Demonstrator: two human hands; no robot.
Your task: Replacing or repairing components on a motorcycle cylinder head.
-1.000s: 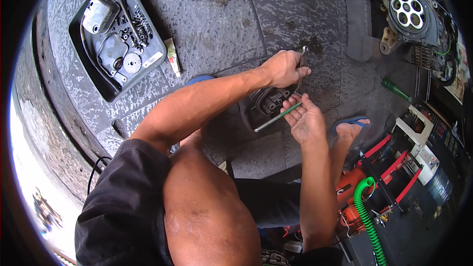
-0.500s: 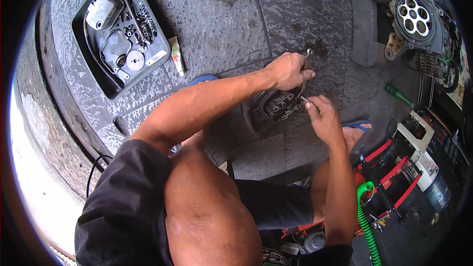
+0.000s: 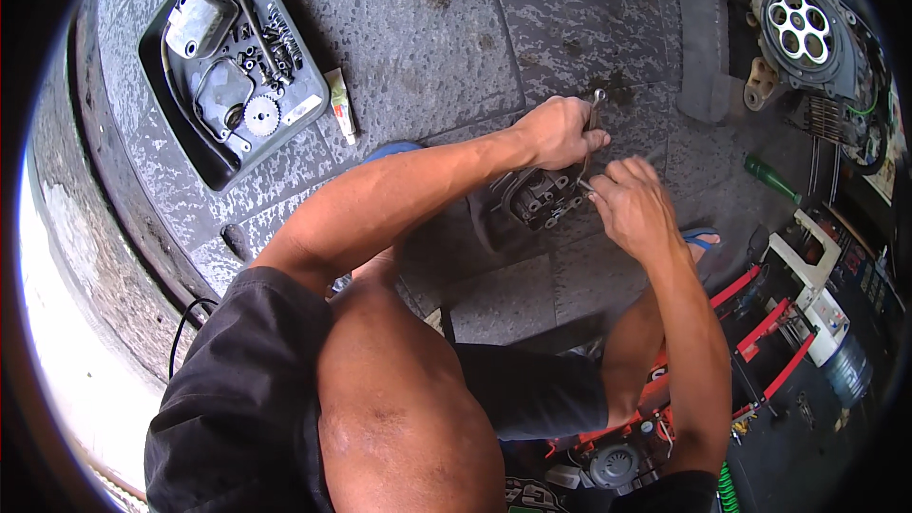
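Note:
On the floor between my feet is a metal engine cylinder head [image 3: 541, 198], partly hidden by my left wrist. My left hand [image 3: 559, 133] is closed around a wrench [image 3: 599, 96], whose ring end sticks out beyond my fingers and whose other part reaches down toward the engine part. My right hand [image 3: 635, 209] is closed at the right side of the cylinder head, pinching a thin metal rod-like piece [image 3: 585, 184]. Its kind cannot be made out, as my fingers cover most of it.
A dark tray [image 3: 313, 104] with a silver cover [image 3: 202, 21], a gear [image 3: 262, 115] and bolts lies at far left, a tube [image 3: 342, 104] beside it. An engine [image 3: 803, 33], a green bottle [image 3: 771, 179] and a red frame [image 3: 765, 331] are on the right.
My right hand has turned, its knuckles rising and its forearm swinging out to the right. The left hand and wrench have barely moved. The green coiled hose is now mostly hidden behind my arm.

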